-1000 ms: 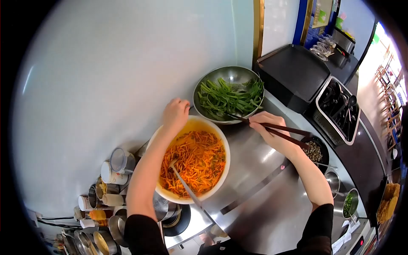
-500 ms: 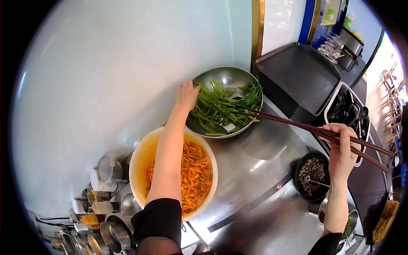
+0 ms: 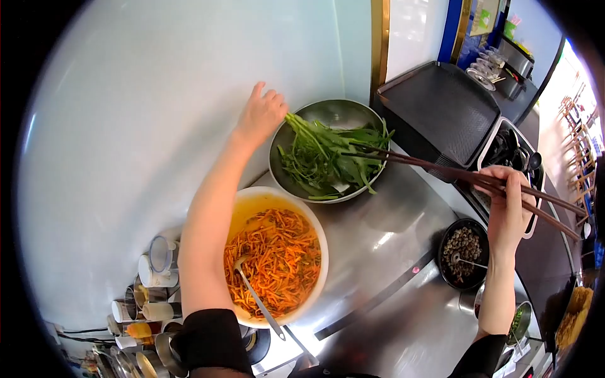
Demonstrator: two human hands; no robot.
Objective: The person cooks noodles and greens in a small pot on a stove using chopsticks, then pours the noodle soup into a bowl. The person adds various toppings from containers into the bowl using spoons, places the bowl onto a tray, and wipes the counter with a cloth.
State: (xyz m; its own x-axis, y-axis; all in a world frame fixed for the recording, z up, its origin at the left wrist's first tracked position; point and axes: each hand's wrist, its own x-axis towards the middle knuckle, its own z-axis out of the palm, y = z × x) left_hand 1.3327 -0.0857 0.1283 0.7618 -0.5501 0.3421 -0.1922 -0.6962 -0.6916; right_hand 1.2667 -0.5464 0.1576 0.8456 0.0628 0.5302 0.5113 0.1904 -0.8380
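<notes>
Leafy green stalks [image 3: 328,151] lie in a steel bowl [image 3: 343,108]. My left hand [image 3: 261,114] is closed on the stem ends of some stalks, just above the bowl's left rim, with the index finger raised. Long dark chopsticks [image 3: 450,171] are gripped in my right hand [image 3: 507,205]. Their tips reach into the greens from the right. Below the bowl stands a white tub [image 3: 324,252] of orange shredded vegetables [image 3: 277,258], with a metal spoon [image 3: 258,299] lying in it.
Dark trays [image 3: 441,107] are stacked at the right of the bowl, beside a bin of black spoons [image 3: 520,151]. A black bowl of chopped dark food [image 3: 463,249] is near my right forearm. Jars and containers [image 3: 157,271] line the lower left. A white wall [image 3: 157,94] rises behind.
My left hand has moved up and left, drawing stems toward the bowl's rim. The left forearm has swung left, exposing the spoon in the tub. The chopsticks have shifted slightly left.
</notes>
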